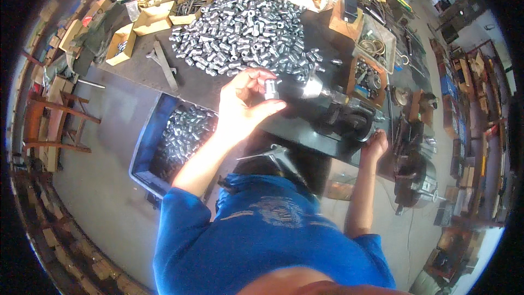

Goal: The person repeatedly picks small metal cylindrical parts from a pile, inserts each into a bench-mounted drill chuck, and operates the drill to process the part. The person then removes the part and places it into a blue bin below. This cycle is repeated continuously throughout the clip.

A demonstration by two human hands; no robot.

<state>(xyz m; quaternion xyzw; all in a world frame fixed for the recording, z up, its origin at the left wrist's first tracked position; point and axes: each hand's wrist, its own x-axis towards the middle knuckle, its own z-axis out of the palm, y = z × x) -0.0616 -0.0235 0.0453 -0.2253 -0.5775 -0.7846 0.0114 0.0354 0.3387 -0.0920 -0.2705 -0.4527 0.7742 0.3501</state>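
Steel fitting (pixel 271 88), judged rigid and slick, is pinched endwise by left hand (pixel 243 106) at frame centre. Right hand (pixel 375 145) is clenched on the machine edge (pixel 349 125).

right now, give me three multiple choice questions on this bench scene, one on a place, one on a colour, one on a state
1. Where does the blue bin of metal parts sit?
A. below the table edge, to the person's left
B. on top of the brass pile
C. on the wooden chair

2. What colour is the big pile of parts in the middle of the table?
A. red
B. silver
C. black

3. What is the left hand doing?
A. lying flat and empty
B. holding a small silver metal part at its fingertips
C. gripping a hammer

Answers:
1 A, the bin stands lower than the table, left of the left arm.
2 B, the heap is shiny silver.
3 B, the fingers pinch the part by the dark machine, while the right hand rests at the machine's lower edge.
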